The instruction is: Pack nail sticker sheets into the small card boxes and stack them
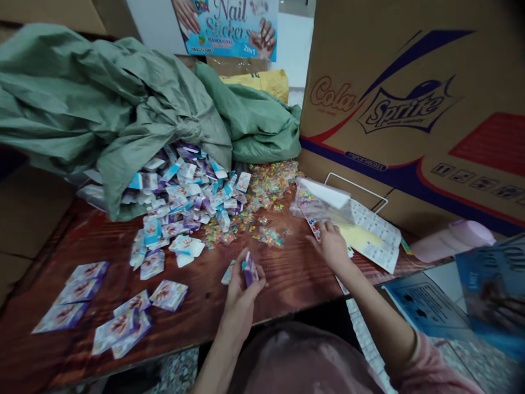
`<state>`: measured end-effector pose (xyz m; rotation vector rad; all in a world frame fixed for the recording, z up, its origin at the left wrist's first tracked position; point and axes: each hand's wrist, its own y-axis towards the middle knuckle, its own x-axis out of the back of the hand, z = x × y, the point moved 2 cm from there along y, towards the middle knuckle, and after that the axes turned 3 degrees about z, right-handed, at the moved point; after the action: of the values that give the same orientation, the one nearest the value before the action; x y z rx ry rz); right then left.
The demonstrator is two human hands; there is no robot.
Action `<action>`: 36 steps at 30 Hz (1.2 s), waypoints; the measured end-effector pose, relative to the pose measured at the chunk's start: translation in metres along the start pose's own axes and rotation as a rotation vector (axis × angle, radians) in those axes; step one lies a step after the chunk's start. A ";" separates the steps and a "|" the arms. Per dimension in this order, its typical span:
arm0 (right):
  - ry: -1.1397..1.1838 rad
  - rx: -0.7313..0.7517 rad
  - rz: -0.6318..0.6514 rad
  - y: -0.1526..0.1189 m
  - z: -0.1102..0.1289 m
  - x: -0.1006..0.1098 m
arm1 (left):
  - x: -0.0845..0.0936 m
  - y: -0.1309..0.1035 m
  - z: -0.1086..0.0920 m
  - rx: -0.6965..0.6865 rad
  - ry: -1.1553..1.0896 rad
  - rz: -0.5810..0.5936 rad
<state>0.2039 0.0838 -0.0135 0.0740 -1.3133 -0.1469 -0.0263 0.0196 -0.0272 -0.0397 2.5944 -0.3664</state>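
My left hand [241, 287] is wrapped round a small purple and white box [250, 270], held upright above the front of the table. Just left of those fingers a small blue and white box [228, 272] shows in part. My right hand [331, 247] reaches over the printed sticker sheets [371, 232] and a clear plastic sleeve [324, 203]; its fingertips rest at the sheets' left edge, and whether they grip anything is hidden. A heap of small blue, white and purple boxes [184, 191] spills from a green sack [164, 104]. Small bags of colourful candy [268, 186] lie beside it.
Flat packed boxes [118, 328] lie at the front left of the brown table [180, 328]. A large cardboard carton [410, 109] stands at the back right, with a pink bottle [453, 241] before it. Blue printed boxes [426, 306] are at the right.
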 end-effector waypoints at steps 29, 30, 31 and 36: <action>0.269 0.109 -0.397 -0.022 -0.018 0.003 | -0.081 0.053 0.039 0.059 0.107 0.092; 0.289 0.137 -0.399 -0.024 -0.015 0.002 | -0.083 0.056 0.040 0.067 0.080 0.097; 0.305 0.163 -0.401 -0.026 -0.012 0.002 | -0.086 0.060 0.042 0.071 0.049 0.106; 0.332 0.215 -0.405 -0.034 -0.004 0.001 | -0.102 0.072 0.044 0.008 -0.041 0.110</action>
<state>0.2061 0.0494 -0.0180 0.5282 -0.9654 -0.3231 0.0867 0.0878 -0.0332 0.0973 2.5420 -0.3318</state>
